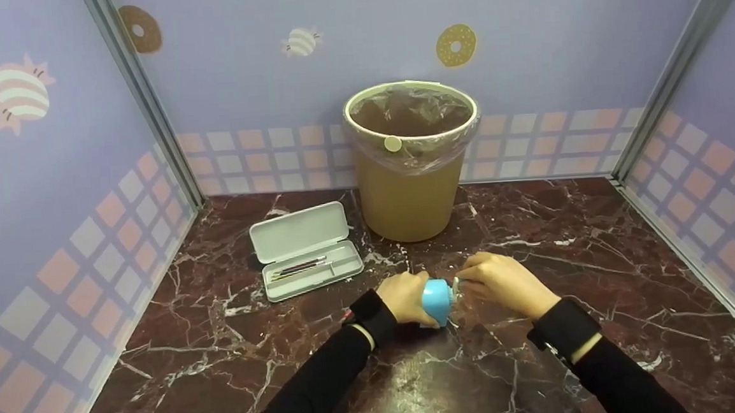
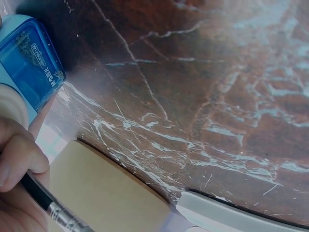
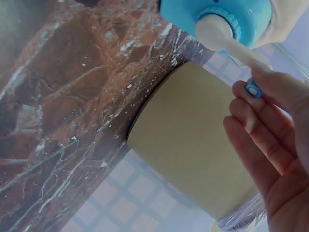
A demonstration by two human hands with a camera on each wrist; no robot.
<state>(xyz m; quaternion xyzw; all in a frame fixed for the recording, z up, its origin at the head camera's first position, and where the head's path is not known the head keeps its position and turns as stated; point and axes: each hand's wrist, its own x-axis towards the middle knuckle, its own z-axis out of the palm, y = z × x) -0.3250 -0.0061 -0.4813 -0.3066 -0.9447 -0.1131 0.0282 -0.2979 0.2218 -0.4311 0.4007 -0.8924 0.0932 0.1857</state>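
Observation:
A light blue crank pencil sharpener lies in front of me, gripped by my left hand. Through its clear blue shavings drawer some shavings show in the left wrist view. A dark pencil with a silver ferrule sticks out past the left fingers at the sharpener's pale round front; its tip is hidden. On the opposite side, my right hand pinches the white crank handle by its blue-ended knob between thumb and forefinger.
An open white pencil case with several pencils inside stands at the left. Behind the hands is a tan waste bin lined with a clear bag. Small pale crumbs dot the dark marble-patterned table. Patterned walls enclose the back and sides.

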